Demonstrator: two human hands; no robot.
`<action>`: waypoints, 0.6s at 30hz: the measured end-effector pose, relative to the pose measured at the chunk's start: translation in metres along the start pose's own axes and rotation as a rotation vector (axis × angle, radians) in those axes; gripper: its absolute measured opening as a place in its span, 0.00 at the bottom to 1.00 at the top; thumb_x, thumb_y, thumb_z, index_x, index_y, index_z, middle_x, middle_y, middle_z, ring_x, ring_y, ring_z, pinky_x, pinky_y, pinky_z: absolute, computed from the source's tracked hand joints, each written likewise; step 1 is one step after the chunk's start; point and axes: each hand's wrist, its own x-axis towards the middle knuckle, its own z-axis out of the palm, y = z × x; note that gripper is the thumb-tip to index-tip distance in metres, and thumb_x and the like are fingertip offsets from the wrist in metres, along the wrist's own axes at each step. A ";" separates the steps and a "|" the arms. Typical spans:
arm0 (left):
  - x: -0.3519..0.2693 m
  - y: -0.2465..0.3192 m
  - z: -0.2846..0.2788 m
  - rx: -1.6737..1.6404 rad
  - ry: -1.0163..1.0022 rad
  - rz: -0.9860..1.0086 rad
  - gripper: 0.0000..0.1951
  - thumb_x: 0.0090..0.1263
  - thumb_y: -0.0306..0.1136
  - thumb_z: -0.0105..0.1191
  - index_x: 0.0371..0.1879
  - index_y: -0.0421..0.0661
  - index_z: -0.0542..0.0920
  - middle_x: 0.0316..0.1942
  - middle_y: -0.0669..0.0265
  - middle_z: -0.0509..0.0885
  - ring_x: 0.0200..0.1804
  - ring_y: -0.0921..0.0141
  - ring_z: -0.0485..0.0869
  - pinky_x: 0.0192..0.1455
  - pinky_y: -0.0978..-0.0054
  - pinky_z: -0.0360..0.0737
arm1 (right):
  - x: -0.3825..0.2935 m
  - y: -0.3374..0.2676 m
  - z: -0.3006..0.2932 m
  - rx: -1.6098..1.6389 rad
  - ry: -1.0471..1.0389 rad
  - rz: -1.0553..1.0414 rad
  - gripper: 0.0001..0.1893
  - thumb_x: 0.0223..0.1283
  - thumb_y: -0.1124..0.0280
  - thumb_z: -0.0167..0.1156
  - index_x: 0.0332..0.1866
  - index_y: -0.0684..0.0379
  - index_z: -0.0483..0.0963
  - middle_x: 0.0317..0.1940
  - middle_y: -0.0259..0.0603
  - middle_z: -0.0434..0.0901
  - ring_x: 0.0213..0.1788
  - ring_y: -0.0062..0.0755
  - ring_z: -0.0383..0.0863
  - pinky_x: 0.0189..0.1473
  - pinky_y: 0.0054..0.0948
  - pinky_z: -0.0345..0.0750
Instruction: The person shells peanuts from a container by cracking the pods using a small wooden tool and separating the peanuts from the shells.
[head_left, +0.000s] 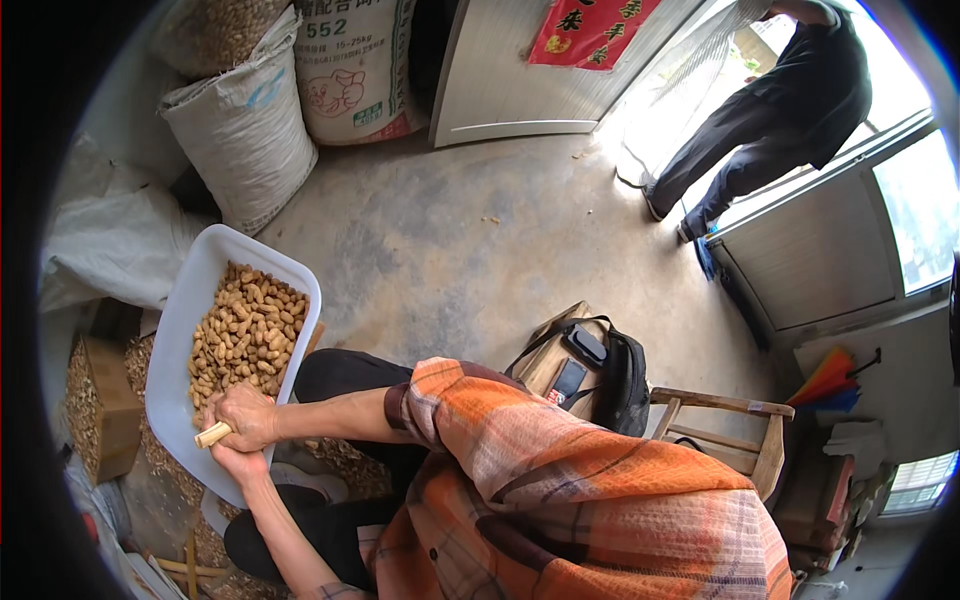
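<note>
In the head view, my right hand (246, 418) and my left hand (238, 459) press together over the near end of a pale plastic tub (169, 375). Between them a light wooden or bamboo stick (214, 435) pokes out, its end towards the tub's outer side. The right hand covers much of the left, and the rest of the stick is hidden. Unshelled peanuts (247, 322) heap up inside the tub, close beyond my fingers. Whether a peanut is caught by the stick cannot be seen.
Broken shells (172, 457) and a cardboard box (116, 409) lie beside the tub. Full woven sacks (240, 135) stand behind it. A wooden stool (544, 356) carries a black bag (626, 382) and phone (570, 379). Another person (780, 105) stands in the doorway.
</note>
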 end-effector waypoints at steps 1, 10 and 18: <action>0.002 -0.001 0.000 -0.020 -0.095 -0.017 0.23 0.70 0.47 0.35 0.55 0.42 0.68 0.53 0.61 0.71 0.58 0.67 0.69 0.62 0.66 0.65 | 0.000 0.002 0.000 -0.002 0.001 0.002 0.11 0.31 0.65 0.55 0.11 0.62 0.69 0.16 0.49 0.73 0.21 0.50 0.74 0.23 0.42 0.70; 0.011 0.009 -0.076 -0.063 -0.337 0.136 0.19 0.70 0.40 0.33 0.52 0.43 0.70 0.51 0.62 0.73 0.56 0.66 0.72 0.60 0.66 0.68 | 0.007 -0.007 0.015 0.080 0.033 -0.054 0.07 0.34 0.66 0.57 0.18 0.59 0.73 0.18 0.50 0.75 0.24 0.51 0.77 0.27 0.42 0.74; -0.008 0.023 0.046 0.544 0.220 0.181 0.14 0.69 0.34 0.43 0.46 0.40 0.77 0.35 0.67 0.80 0.31 0.78 0.77 0.30 0.83 0.72 | 0.012 0.021 -0.024 -0.092 -0.036 -0.230 0.10 0.38 0.70 0.61 0.28 0.62 0.74 0.22 0.48 0.76 0.24 0.49 0.77 0.26 0.39 0.74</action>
